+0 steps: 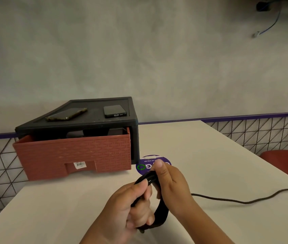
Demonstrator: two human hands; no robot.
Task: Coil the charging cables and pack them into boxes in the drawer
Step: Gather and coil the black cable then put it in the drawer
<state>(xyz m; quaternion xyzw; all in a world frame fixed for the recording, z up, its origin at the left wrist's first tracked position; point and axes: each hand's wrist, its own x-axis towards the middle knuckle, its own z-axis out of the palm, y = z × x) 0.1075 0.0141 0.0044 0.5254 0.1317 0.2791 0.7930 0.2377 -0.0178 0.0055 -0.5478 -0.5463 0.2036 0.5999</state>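
Observation:
A black charging cable is looped into a coil between both my hands over the white table. My left hand grips the coil's near and left side, thumb on top. My right hand pinches the coil's far end, and the loose tail trails off to the right across the table. Behind the hands stands a black drawer unit with its red-brown drawer pulled partly out. Dark shapes show inside the drawer, too dim to tell apart.
Two phones lie on top of the drawer unit. A round purple sticker sits on the table by the unit. A red chair seat is at the right, with a wire-grid wall panel behind.

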